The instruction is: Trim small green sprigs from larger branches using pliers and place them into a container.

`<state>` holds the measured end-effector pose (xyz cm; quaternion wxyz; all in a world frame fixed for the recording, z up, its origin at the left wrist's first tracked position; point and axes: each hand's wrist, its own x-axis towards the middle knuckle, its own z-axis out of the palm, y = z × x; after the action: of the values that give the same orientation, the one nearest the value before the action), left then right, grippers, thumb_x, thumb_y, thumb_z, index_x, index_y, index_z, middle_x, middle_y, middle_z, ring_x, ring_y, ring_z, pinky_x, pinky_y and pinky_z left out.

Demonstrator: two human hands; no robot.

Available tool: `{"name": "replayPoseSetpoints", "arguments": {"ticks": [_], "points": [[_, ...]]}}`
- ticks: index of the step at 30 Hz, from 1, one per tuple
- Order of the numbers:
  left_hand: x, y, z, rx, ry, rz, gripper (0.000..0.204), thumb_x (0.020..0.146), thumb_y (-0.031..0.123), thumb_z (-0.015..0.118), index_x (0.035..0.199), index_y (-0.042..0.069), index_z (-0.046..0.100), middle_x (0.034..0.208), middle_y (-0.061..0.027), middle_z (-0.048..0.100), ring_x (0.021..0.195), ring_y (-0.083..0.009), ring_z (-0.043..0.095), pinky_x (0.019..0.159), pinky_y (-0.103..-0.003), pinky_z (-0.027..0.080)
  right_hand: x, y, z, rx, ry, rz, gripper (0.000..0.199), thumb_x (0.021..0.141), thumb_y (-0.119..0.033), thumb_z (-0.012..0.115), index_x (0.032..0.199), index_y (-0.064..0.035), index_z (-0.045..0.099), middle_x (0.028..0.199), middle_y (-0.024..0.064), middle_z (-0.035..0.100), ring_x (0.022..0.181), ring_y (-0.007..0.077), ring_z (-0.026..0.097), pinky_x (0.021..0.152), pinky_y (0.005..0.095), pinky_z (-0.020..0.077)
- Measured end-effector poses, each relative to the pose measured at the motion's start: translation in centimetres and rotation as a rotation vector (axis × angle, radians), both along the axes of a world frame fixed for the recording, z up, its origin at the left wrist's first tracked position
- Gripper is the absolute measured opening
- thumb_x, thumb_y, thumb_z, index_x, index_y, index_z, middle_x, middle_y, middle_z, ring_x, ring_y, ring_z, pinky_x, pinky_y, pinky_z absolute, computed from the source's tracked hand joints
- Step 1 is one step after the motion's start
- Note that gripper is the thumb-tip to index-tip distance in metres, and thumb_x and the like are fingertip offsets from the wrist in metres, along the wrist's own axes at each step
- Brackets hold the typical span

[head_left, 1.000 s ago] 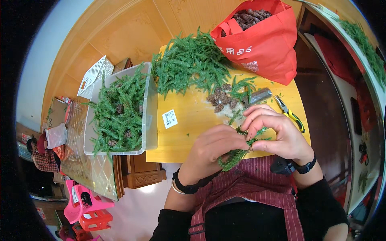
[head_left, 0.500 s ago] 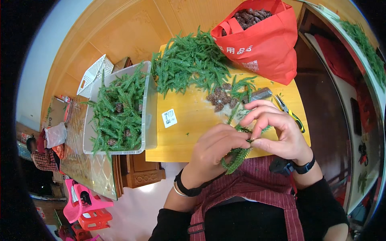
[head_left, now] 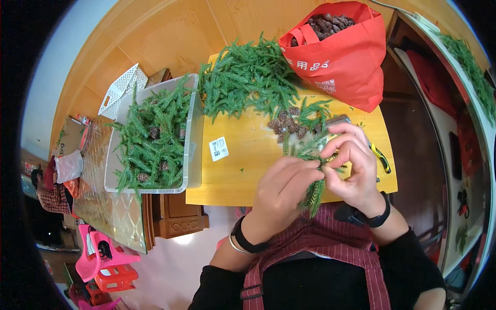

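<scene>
Over the table's near edge, both my hands meet on an artificial pine sprig [head_left: 313,198]. My left hand [head_left: 284,187] is closed, pinching its middle from the left. My right hand [head_left: 353,166] pinches the same spot with thumb and forefinger, its other fingers curled above. Green needles stick out above and below the fingertips; the exact point of grip is hidden. Just beyond my hands lie a small heap of brown pine cones [head_left: 285,124] and a loose green sprig [head_left: 313,109]. Pliers with yellow-and-black handles [head_left: 381,158] lie right of my right hand, partly covered by it.
A big pile of green sprigs [head_left: 248,77] covers the far part of the yellow table [head_left: 243,181]. Behind it, right, stands a red bag [head_left: 336,67] of pine cones. A clear bin [head_left: 193,155] holds finished-looking sprigs with cones. A white label [head_left: 218,149] lies nearby. A person [head_left: 53,194] is far left.
My hands have shifted slightly, and the sprig between them has turned, its lower end now hanging straighter down. My right hand now covers more of the pliers. The view has moved a little.
</scene>
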<state>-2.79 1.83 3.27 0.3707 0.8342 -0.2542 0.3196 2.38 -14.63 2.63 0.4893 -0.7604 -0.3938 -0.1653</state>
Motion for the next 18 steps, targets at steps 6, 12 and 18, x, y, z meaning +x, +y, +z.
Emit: {"name": "replayPoseSetpoints", "arguments": {"ticks": [6, 12, 18], "points": [[-0.2, 1.5, -0.1, -0.258, 0.25, -0.142, 0.022, 0.063, -0.001, 0.072, 0.081, 0.005, 0.061, 0.083, -0.0083, 0.064, 0.075, -0.0235, 0.061, 0.067, -0.031, 0.048, 0.1, -2.0, 0.8, 0.185, 0.332, 0.056, 0.034, 0.07, -0.01, 0.059, 0.102, -0.0029, 0.05, 0.109, 0.0106, 0.054, 0.114, 0.0274, 0.043, 0.098, 0.0377, 0.0304], [0.0, 2.2, 0.7, -0.424, 0.446, -0.372, 0.019, 0.067, 0.002, 0.073, 0.081, 0.005, 0.061, 0.081, -0.0067, 0.064, 0.075, -0.0176, 0.061, 0.067, -0.027, 0.047, 2.1, -11.3, -4.5, -0.857, 0.178, -0.503, 0.052, 0.065, -0.018, 0.073, 0.107, -0.0022, 0.047, 0.104, 0.0182, 0.051, 0.099, 0.0344, 0.049, 0.088, 0.038, 0.0402], [-0.3, 3.2, 0.6, -0.528, 0.569, -0.49, 0.02, 0.067, 0.003, 0.074, 0.082, 0.003, 0.061, 0.082, -0.0055, 0.064, 0.078, -0.0128, 0.061, 0.071, -0.025, 0.048, 1.7, -12.0, -6.2, -0.843, 0.449, -0.48, 0.061, 0.061, -0.013, 0.074, 0.112, -0.0035, 0.042, 0.105, 0.0195, 0.049, 0.101, 0.0351, 0.048, 0.088, 0.0382, 0.0407]]}}
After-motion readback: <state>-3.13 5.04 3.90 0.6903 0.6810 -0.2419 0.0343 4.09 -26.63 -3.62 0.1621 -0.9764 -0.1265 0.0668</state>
